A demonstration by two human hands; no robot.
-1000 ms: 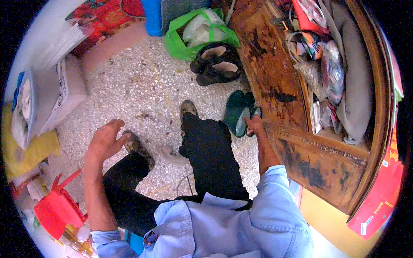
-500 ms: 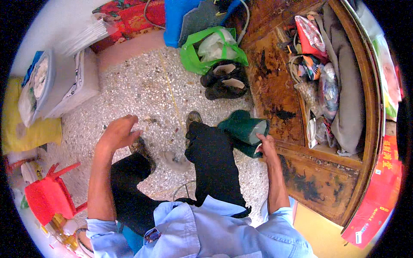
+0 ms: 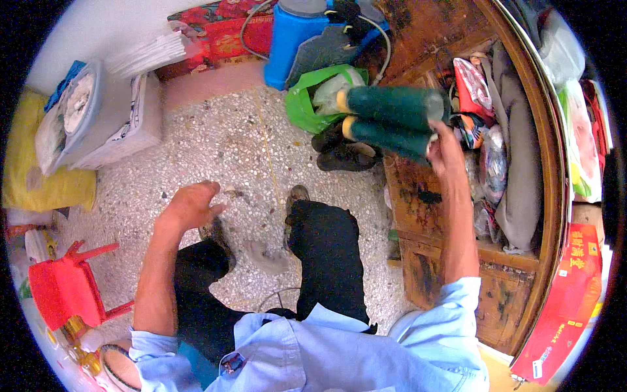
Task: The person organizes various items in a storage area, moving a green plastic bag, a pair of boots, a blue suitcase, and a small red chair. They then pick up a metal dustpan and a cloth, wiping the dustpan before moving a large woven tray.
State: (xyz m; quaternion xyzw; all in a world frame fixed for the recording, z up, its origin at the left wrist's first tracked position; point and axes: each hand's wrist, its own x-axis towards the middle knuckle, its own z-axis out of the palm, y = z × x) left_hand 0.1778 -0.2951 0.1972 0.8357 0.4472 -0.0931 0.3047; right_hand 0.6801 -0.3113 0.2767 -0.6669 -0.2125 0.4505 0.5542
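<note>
A pair of dark green rubber boots (image 3: 388, 102) with pale tan soles is held up in the air by my right hand (image 3: 447, 149). The fingers grip the boots at their open tops, and the soles point to the left. Behind the lower boot, a pair of black shoes (image 3: 344, 157) stands on the floor, partly hidden. My left hand (image 3: 192, 206) hovers above my left knee and foot, holding nothing, its thumb apart from the bent fingers.
A green bag (image 3: 302, 98) and a blue tank with a hose (image 3: 285, 49) stand at the far side. On the right is a worn wooden cabinet (image 3: 418, 196) with bags inside. A red plastic chair (image 3: 65, 287) and a white box (image 3: 140, 117) are on the left.
The boots have moved up and away from beside my right knee, with my right arm reaching farther out. My left hand has shifted only slightly.
</note>
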